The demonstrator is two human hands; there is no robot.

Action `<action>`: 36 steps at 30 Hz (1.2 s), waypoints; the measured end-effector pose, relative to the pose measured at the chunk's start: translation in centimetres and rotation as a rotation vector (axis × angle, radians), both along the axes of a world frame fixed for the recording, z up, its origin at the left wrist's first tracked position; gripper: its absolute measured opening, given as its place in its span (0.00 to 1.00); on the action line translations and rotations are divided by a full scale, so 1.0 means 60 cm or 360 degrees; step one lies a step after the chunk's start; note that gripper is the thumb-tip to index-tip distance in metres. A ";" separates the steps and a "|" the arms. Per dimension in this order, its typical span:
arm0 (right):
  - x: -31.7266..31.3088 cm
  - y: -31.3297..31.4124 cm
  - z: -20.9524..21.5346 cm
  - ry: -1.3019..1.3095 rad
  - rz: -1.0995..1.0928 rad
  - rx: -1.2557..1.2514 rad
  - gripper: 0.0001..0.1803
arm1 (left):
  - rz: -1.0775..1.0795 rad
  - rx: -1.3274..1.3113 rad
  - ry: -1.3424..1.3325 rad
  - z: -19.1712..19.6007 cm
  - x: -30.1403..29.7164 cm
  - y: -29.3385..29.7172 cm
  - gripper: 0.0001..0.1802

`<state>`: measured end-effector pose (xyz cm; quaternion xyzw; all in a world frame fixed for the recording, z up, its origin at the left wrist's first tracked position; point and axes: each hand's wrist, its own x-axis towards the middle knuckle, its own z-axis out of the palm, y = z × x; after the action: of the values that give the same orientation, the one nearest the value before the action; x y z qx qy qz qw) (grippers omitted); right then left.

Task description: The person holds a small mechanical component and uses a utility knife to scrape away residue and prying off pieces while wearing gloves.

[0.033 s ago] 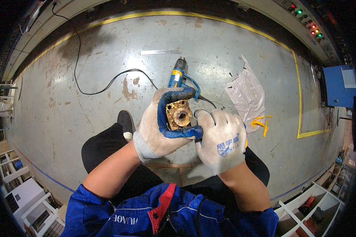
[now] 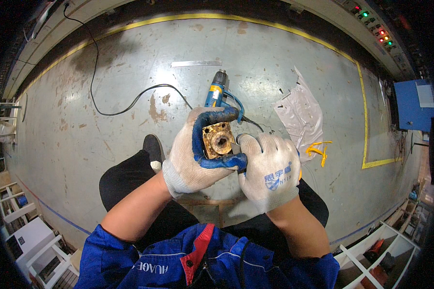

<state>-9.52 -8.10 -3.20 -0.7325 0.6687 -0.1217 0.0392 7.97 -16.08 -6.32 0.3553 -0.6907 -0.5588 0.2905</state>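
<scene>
- The left hand point(image 2: 197, 154), in a white knit glove with blue coated fingers, is clamped around a small brass-coloured block point(image 2: 218, 139); thumb and fingers wrap its top, bottom and left side.
- The block sits just above the picture's centre, held in the air over the person's lap, well clear of the floor point(image 2: 130, 72).
- The right hand point(image 2: 267, 168), in a matching glove, is closed at the block's 3 o'clock side. A small grey tip shows between its fingers and the block; what that tip belongs to is too small to tell.
- As a judgement, the work on the block looks to be under way, not finished: the piece is gripped and presented face-up, the right hand pressed against its edge, and nothing has been set down.
- The block is roughly square and dull yellow-brown with worn, stained patches. A round bore opens in the middle of its face, and small holes sit near the corners.
- At 12 o'clock from the hands a blue power drill point(image 2: 216, 94) lies on the floor, its black cable point(image 2: 111, 113) looping off toward 10 o'clock.
- At 2 o'clock lies a crumpled clear plastic bag point(image 2: 301, 115), with yellow strips point(image 2: 318, 150) just beside it at 3 o'clock.
- A thin metal strip point(image 2: 196, 63) lies farther out at 12 o'clock, near the yellow floor line point(image 2: 275, 29).
</scene>
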 end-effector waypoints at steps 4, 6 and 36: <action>-0.003 -0.008 0.007 -0.0101 0.0022 0.0033 0.26 | 0.0001 0.0192 0.0058 0.011 -0.002 0.002 0.45; -0.002 -0.010 0.012 -0.0154 0.0036 -0.0028 0.25 | -0.0023 0.0160 0.0109 0.003 0.000 -0.003 0.49; -0.003 -0.004 0.009 0.0009 0.0100 -0.0021 0.22 | -0.0181 0.0040 0.0111 0.002 0.009 -0.017 0.50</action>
<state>-9.72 -8.31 -2.65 -0.7538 0.6446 -0.1227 0.0363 8.51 -17.12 -6.22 0.2994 -0.6922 -0.5951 0.2776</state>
